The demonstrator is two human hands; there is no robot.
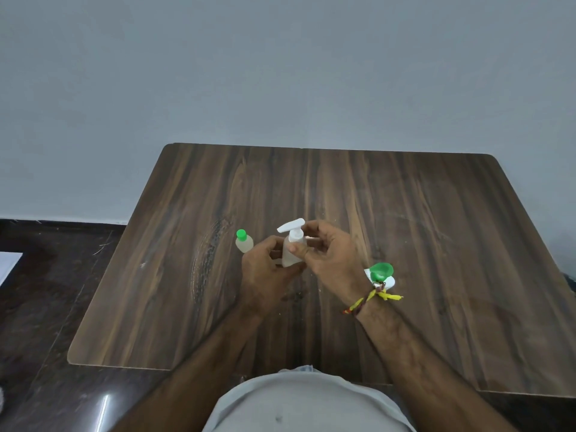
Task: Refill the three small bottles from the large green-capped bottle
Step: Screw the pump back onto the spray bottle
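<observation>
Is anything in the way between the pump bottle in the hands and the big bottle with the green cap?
Only the right hand and wrist. The big green-capped bottle sits just behind that wrist, partly hidden, while both hands hold the pump bottle.

We hold a small pump bottle (292, 248) upright over the wooden table (405, 229), left hand (268, 274) gripping its body, right hand (330, 257) pinching its neck, a small green-capped bottle (243, 241) just left of our grip, a green-capped container (381, 274) behind our right wrist.
</observation>
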